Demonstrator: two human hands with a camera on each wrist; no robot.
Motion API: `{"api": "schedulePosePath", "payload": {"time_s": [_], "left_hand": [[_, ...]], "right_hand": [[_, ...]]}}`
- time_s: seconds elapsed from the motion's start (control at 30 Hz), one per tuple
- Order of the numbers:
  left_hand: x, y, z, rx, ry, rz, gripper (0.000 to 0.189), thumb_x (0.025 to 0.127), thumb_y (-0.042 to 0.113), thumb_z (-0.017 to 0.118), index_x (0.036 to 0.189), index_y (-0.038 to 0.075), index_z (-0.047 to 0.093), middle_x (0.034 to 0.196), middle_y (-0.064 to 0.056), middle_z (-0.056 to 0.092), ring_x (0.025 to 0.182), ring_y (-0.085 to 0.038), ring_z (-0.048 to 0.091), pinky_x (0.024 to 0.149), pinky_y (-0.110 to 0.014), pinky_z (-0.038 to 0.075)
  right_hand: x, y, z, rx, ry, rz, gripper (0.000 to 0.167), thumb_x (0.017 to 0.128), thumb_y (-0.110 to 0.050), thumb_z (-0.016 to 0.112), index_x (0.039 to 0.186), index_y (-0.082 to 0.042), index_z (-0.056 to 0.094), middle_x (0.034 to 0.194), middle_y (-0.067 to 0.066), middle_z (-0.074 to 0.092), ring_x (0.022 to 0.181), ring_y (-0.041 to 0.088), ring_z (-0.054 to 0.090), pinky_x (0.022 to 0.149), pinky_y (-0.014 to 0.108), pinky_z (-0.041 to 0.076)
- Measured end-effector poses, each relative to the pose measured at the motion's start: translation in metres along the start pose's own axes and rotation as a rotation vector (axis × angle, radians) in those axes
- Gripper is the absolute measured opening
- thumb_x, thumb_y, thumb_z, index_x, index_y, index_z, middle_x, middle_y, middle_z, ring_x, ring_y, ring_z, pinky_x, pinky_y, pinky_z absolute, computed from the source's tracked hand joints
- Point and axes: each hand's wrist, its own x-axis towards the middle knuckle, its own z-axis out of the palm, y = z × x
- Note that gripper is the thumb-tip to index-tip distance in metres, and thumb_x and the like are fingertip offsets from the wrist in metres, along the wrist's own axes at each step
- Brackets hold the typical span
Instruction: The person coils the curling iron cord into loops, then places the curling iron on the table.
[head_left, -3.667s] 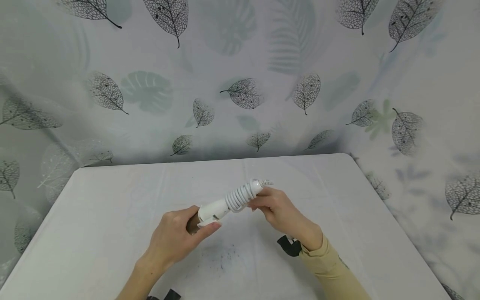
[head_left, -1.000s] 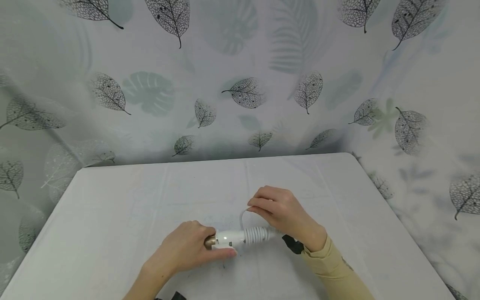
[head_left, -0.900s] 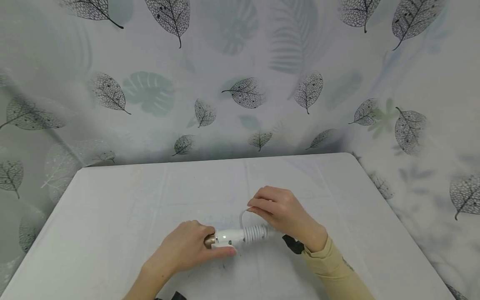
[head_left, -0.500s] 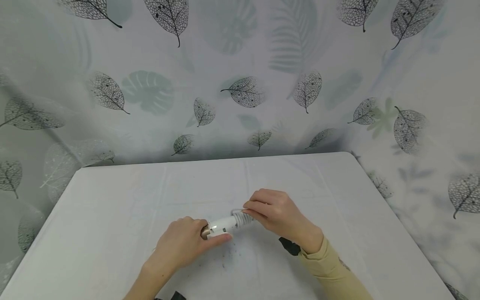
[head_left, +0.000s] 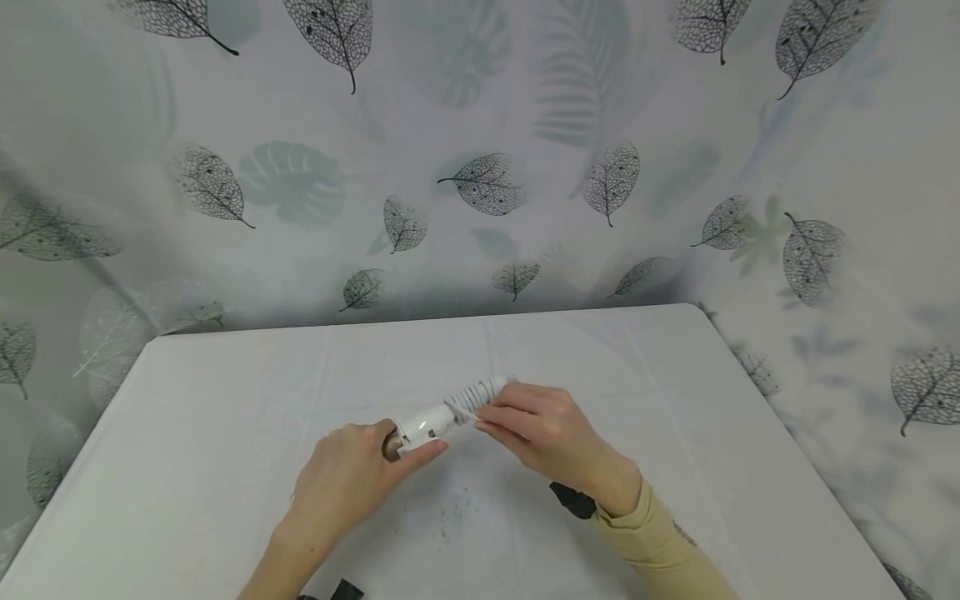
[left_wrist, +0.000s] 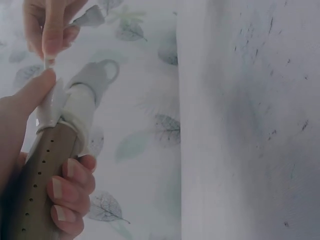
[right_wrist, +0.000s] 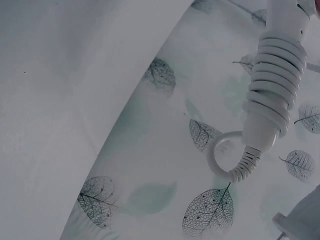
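A white-handled curling iron (head_left: pixel 422 427) with a brownish, hole-dotted barrel (left_wrist: pixel 41 175) is held tilted above the table, handle end up to the right. My left hand (head_left: pixel 347 472) grips the barrel, fingers curled round it and thumb along the white clip side. White cord (right_wrist: pixel 276 70) lies in several coils round the handle, with a small loop at its tail end. My right hand (head_left: pixel 536 429) pinches the loose stretch of cord beside the coils, in front of the handle. A grey plug (right_wrist: pixel 302 217) shows at the lower right of the right wrist view.
The white table (head_left: pixel 247 392) has small dark specks (head_left: pixel 450 512) on its surface below the hands. A leaf-patterned curtain (head_left: pixel 480 108) hangs behind and beside it. Black strap pieces (head_left: pixel 573 500) are at the wrists.
The curling iron has risen from near level and tilted up to the right. My right hand has brought the loose cord from behind the handle round to its front.
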Motion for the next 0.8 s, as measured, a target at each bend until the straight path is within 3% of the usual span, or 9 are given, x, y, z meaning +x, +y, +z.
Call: {"api": "schedulePosePath", "payload": {"time_s": [0.37,0.57,0.8], "left_hand": [[0.0018,-0.0039,-0.0016,-0.030,0.209,0.024,0.060,0.083,0.069,0.067,0.064,0.016,0.044,0.055,0.007,0.033,0.045,-0.007,0.033,0.042,-0.023,0.027],[0.0023,-0.0043,-0.0039,-0.057,0.251,0.039,0.059,0.084,0.066,0.068,0.064,0.017,0.042,0.055,0.007,0.031,0.045,-0.006,0.032,0.042,-0.022,0.026],[0.0024,-0.0050,-0.0055,-0.112,0.276,0.053,0.057,0.084,0.059,0.073,0.064,0.017,0.040,0.055,0.008,0.029,0.045,-0.004,0.030,0.042,-0.021,0.024]], "right_hand": [[0.0012,-0.0047,-0.0015,0.199,-0.063,0.118,0.021,0.095,-0.005,0.067,0.115,-0.004,0.070,0.095,0.001,0.063,0.065,0.005,0.050,0.060,0.011,0.042],[0.0024,-0.0050,-0.0014,0.268,-0.064,0.200,0.023,0.090,0.002,0.070,0.111,-0.006,0.069,0.096,0.000,0.064,0.070,0.004,0.053,0.063,0.013,0.045],[0.0002,-0.0035,-0.0009,0.277,-0.112,0.199,0.016,0.088,-0.001,0.073,0.103,-0.005,0.070,0.086,-0.003,0.064,0.072,0.006,0.051,0.065,0.014,0.043]]}}
